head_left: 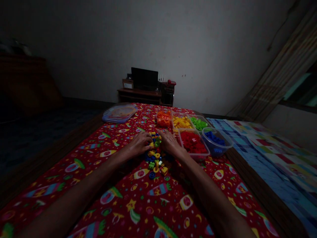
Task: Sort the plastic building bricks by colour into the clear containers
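A mixed pile of small plastic building pieces (156, 154) in yellow, blue, green and other colours lies on the red tablecloth (138, 198). My left hand (140, 144) rests at the pile's left side, its fingers loosely bent and touching the pieces. At the right side is my right hand (169, 142), fingers stretched towards the pile's far end and partly in shadow. I see nothing gripped in either hand. A loose blue round piece (152, 175) lies at the pile's near end.
Right of the pile stand containers of orange pieces (163, 119), yellow pieces (182, 122), green pieces (198, 124), red pieces (193, 142) and blue pieces (215, 138). Stacked clear lids (119, 113) lie at the far left. A bed (267, 148) adjoins the table's right side.
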Motion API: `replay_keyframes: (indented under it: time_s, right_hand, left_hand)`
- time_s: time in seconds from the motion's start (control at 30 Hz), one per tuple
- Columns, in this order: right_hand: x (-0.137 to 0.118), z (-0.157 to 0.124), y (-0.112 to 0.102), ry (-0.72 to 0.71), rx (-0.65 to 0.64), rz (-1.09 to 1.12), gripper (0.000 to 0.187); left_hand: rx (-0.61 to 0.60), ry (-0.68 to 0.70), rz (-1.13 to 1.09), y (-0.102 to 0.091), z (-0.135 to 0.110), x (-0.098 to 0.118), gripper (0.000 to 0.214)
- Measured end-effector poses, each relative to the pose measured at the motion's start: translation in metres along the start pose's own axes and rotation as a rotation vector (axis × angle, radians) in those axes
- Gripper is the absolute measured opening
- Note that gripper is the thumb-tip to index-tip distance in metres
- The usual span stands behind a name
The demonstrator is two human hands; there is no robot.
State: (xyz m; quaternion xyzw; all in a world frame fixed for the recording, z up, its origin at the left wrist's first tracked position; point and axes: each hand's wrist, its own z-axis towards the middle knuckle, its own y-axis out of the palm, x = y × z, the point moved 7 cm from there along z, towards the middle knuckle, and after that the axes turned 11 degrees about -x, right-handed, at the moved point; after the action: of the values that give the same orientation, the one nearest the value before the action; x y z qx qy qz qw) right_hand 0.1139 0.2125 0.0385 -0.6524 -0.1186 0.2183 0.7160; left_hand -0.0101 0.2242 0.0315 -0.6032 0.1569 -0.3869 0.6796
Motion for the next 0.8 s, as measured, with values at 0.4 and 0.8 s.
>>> replay_keyframes:
  time_s: [0.4, 0.8]
  right_hand:
    - [0.016, -0.002, -0.021, 0.048, 0.07, 0.255, 0.022]
    - [-0.011, 0.0, -0.014, -0.059, -0.201, 1.102, 0.025]
  left_hand:
    - [0.105, -0.261, -0.465, -0.019, -0.005, -0.016, 0.04]
    - [0.142, -0.402, -0.998, -0.006, -0.005, -0.011, 0.055]
